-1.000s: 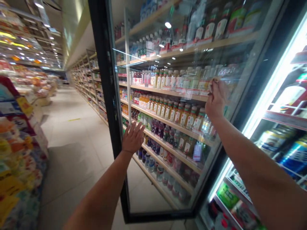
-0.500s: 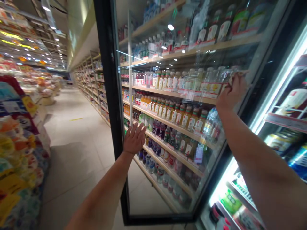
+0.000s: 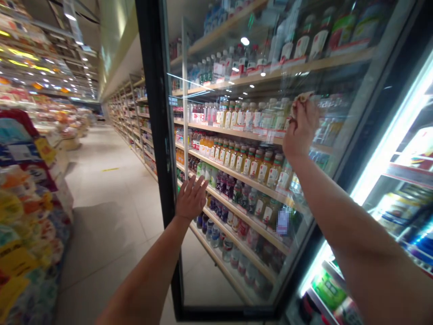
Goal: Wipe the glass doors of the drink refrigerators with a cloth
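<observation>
A glass cooler door [image 3: 233, 271] with a black frame stands swung out in front of me. My left hand [image 3: 191, 198] lies flat against the glass near the frame's left side, fingers spread and holding nothing. Higher up on the glass, my right hand [image 3: 302, 128] presses a crumpled, light brownish cloth [image 3: 300, 101] to the pane. Part of the cloth is hidden under my fingers. Through the door I see shelves of bottled drinks, among them a row of yellow-orange bottles [image 3: 246, 162].
To the right is the lit cooler interior with a green pack [image 3: 328, 286] on a low shelf. An aisle floor [image 3: 111, 194] runs away at the left, between a stand of packaged goods [image 3: 27, 216] and long wall shelves [image 3: 126, 113].
My right hand has slid left across the glass with the cloth. My left hand stays on the same spot of the door. The view has shifted slightly.
</observation>
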Motion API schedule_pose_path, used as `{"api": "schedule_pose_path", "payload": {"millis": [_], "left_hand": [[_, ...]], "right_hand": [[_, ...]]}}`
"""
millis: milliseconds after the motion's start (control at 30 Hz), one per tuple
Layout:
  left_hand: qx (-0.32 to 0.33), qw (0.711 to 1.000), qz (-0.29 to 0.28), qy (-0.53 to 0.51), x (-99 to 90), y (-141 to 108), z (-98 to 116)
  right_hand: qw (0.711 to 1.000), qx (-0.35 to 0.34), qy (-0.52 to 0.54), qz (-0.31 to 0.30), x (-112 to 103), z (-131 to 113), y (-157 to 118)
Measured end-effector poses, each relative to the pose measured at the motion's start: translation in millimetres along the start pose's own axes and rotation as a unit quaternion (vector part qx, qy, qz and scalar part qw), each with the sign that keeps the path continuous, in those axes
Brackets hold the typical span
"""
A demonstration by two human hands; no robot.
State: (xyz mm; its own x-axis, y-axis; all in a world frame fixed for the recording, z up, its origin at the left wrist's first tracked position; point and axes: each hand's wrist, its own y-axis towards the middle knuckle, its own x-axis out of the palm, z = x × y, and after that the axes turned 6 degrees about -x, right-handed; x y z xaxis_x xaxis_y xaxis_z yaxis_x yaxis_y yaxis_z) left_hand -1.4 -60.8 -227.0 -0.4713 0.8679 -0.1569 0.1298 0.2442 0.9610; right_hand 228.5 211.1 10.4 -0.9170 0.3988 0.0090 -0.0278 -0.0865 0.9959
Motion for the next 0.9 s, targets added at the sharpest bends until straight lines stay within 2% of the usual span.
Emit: {"api": "schedule_pose_path", "payload": {"millis": [67, 167, 233, 300, 433, 533, 667, 800, 900], "left_hand": [[0.003, 1.0, 0.003, 0.003, 0.8, 0, 0], [0.006, 1.0, 0.002, 0.005, 0.5, 1, -1], [0.004, 1.0, 0.0, 0.002, 0.0, 3, -1], [0.0, 1.0, 0.0, -0.001, -0.2, 3, -1], [0.006, 1.0, 0.005, 0.01, -0.1, 3, 0], [0.007, 1.0, 0.007, 0.007, -1.0, 3, 0], [0.001, 1.0, 0.002, 0.001, -3.5, 3, 1], [0.005, 1.0, -0.003, 0.01, -5.2, 3, 1], [0.007, 1.0, 0.0, 0.007, -5.7, 3, 0]], "right_hand": [[0.999, -0.033, 0.009, -0.018, 2, -25, -21], [0.988, -0.128, 0.031, -0.086, -1, -61, -53], [0.978, -0.171, 0.04, -0.114, -4, -72, -58], [0.976, -0.177, 0.042, -0.118, -5, -73, -48], [0.988, -0.127, 0.037, -0.08, -4, -75, -33], [0.986, -0.141, 0.034, -0.086, -2, -89, -55], [0.957, -0.243, 0.054, -0.151, -3, -99, -96], [0.941, -0.279, 0.076, -0.178, -4, -95, -103], [0.948, -0.261, 0.07, -0.17, -4, -97, -106]]}}
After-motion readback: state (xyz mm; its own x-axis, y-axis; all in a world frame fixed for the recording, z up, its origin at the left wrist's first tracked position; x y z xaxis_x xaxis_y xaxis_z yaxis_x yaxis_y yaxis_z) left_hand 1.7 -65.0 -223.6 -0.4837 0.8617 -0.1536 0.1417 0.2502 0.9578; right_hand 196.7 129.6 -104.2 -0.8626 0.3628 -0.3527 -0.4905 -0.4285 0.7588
